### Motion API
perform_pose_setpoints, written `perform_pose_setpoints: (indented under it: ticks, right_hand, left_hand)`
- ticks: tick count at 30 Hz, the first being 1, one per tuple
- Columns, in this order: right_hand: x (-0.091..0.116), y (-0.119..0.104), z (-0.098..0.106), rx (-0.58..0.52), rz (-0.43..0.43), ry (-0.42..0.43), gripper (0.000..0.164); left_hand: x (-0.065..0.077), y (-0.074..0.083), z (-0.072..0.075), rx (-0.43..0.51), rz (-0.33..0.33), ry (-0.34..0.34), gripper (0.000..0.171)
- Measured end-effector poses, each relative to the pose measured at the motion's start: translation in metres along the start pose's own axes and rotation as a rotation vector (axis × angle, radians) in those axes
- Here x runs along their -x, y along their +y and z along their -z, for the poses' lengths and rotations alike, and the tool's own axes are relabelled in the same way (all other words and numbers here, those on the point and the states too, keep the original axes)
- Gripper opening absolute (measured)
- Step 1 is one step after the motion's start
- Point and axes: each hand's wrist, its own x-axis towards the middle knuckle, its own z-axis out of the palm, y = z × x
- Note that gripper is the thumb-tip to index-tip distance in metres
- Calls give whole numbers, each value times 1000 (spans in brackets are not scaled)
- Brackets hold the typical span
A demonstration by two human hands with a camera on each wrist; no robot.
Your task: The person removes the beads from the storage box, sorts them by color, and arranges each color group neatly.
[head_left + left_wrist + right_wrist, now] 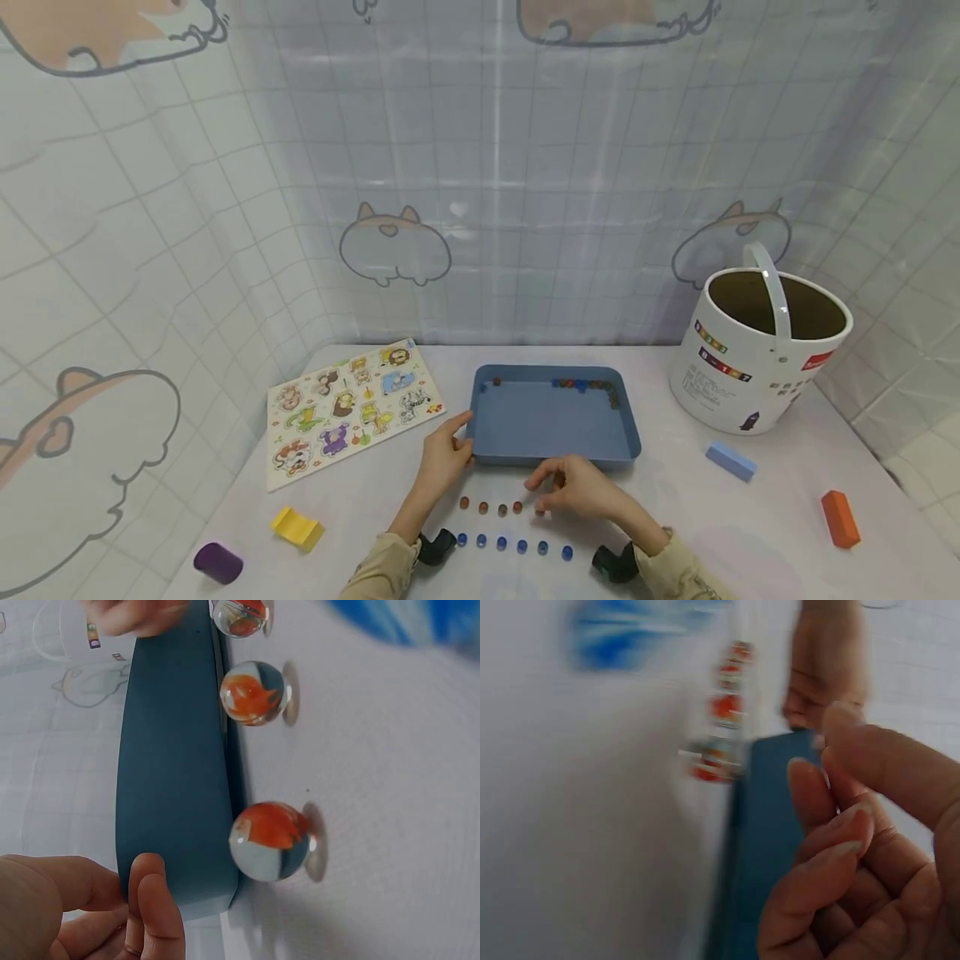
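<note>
A blue tray (555, 461) lies on the table. My left hand (442, 457) grips its near left corner, fingertips at the wall in the left wrist view. In front of the tray runs a row of clear marbles with orange swirls (483, 507), and nearer to me a row of blue marbles (522, 547). My right hand (581, 490) hovers over the right end of the orange row, close to the last marble (540, 511). Its fingers (821, 859) are loosely bent, with nothing visible between them. More marbles (581, 385) line the tray's back right corner.
An animal puzzle board (352, 408) lies left of the tray. Nearer the left edge are a yellow block (297, 529) and a purple cylinder (218, 563). A white bucket (750, 375) with a handle stands back right, near a blue block (731, 462) and an orange block (840, 518).
</note>
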Motion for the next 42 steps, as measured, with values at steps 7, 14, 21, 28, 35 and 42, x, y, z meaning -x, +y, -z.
perform_pose_setpoints:
  ticks: [7, 14, 21, 28, 35, 42]
  right_hand:
    - [-12, -22, 36, -23, 94, 39, 27]
    - [-40, -50, 81, -78, 65, 73, 31]
    - [-89, -50, 96, -28, -28, 81, 33]
    - [-132, -26, 84, -78, -97, 86, 36]
    - [-155, -8, 66, -45, -200, 178, 33]
    - [-167, 4, 43, -19, -258, 314, 26]
  left_hand:
    - [1, -5, 1, -10, 5, 2, 48]
    - [2, -7, 2, 4, 7, -1, 49]
    - [2, -10, 2, 2, 17, -6, 49]
    - [3, -8, 0, 23, 7, -17, 50]
    - [0, -5, 0, 15, -13, -1, 50]
    - [-2, -3, 0, 15, -22, -6, 50]
